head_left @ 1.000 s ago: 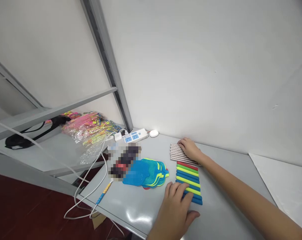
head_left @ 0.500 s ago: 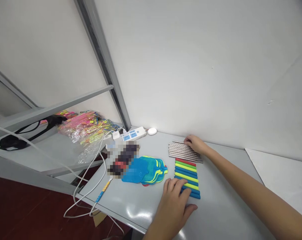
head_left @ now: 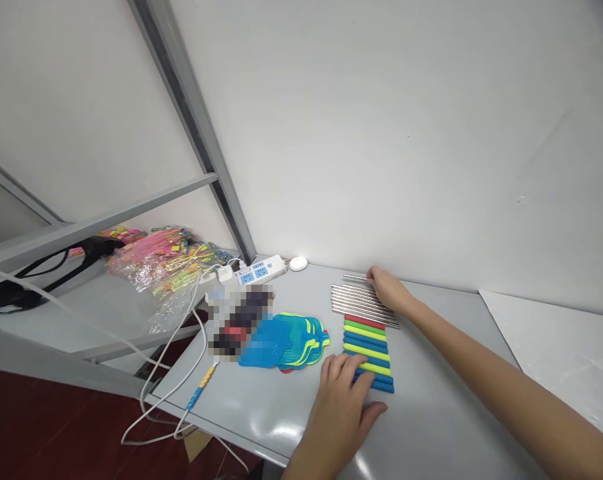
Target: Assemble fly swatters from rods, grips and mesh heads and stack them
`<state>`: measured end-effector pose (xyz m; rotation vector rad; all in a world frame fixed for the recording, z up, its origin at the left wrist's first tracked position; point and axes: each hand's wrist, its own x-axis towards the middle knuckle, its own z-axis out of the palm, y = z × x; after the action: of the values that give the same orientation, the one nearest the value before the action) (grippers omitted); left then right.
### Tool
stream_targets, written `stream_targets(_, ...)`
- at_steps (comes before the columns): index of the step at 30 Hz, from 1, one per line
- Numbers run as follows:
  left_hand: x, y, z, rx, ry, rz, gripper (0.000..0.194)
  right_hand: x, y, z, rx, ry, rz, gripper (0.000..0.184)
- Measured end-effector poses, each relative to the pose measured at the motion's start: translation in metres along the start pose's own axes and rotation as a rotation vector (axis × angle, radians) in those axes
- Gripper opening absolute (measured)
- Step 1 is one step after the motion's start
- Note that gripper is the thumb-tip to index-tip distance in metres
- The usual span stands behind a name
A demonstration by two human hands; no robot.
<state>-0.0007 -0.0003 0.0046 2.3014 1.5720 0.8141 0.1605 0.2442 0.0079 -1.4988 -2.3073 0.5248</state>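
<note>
A row of coloured sticks [head_left: 366, 339], red, green, yellow and blue, lies side by side on the grey table [head_left: 431, 427]. My left hand [head_left: 344, 407] rests at the near end of the row, fingers curled over the nearest blue stick. Behind the row lies a bundle of thin metal rods [head_left: 354, 300]. My right hand [head_left: 388, 290] lies on the right end of those rods near the wall, fingers bent down onto them. A stack of blue and yellow mesh fly-swatter heads [head_left: 286, 340] lies left of the sticks.
A white power strip [head_left: 258, 270] with cables [head_left: 181, 347] and a small white round object [head_left: 298, 263] sit by the wall. A blurred dark object [head_left: 236, 320] lies beside the swatter heads. Bagged colourful items [head_left: 156, 257] and a black strap [head_left: 26, 283] lie on a lower shelf. White sheet [head_left: 561, 360] at right.
My right hand has slid from the middle of the metal rods toward their far right end by the wall. My left hand stays on the nearest blue stick. The view has shifted slightly.
</note>
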Motion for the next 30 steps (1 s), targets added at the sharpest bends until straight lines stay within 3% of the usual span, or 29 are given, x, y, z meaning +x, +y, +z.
stream_targets(6,0.001,0.001,-0.002,0.015,0.005,0.014,0.024,-0.035,0.016,-0.026,0.055,0.153,0.071,0.023)
stream_targets(12,0.003,0.001,-0.002,0.042,0.023,0.026,0.015,-0.113,0.020,-0.057,0.175,0.259,0.188,0.028)
stream_targets(14,0.003,0.001,-0.002,0.050,0.025,0.032,0.012,-0.143,0.011,-0.063,0.305,0.264,0.238,0.030)
stream_targets(16,0.004,0.000,-0.001,0.051,0.028,0.043,0.011,-0.169,-0.002,-0.065,0.607,0.259,0.316,0.031)
stream_targets(18,0.004,0.000,0.000,0.046,0.039,0.052,0.010,-0.192,-0.016,-0.063,0.923,0.266,0.371,0.032)
stream_targets(21,0.002,0.001,0.000,0.039,0.064,0.079,0.006,-0.216,-0.030,-0.052,1.169,0.326,0.368,0.035)
stream_targets(27,-0.009,0.005,-0.006,0.042,0.084,0.092,0.011,-0.253,-0.043,-0.020,1.282,0.400,0.353,0.044)
stream_targets(30,-0.017,0.008,-0.007,0.092,0.068,0.068,0.018,-0.272,-0.042,-0.012,1.170,0.590,0.348,0.035)
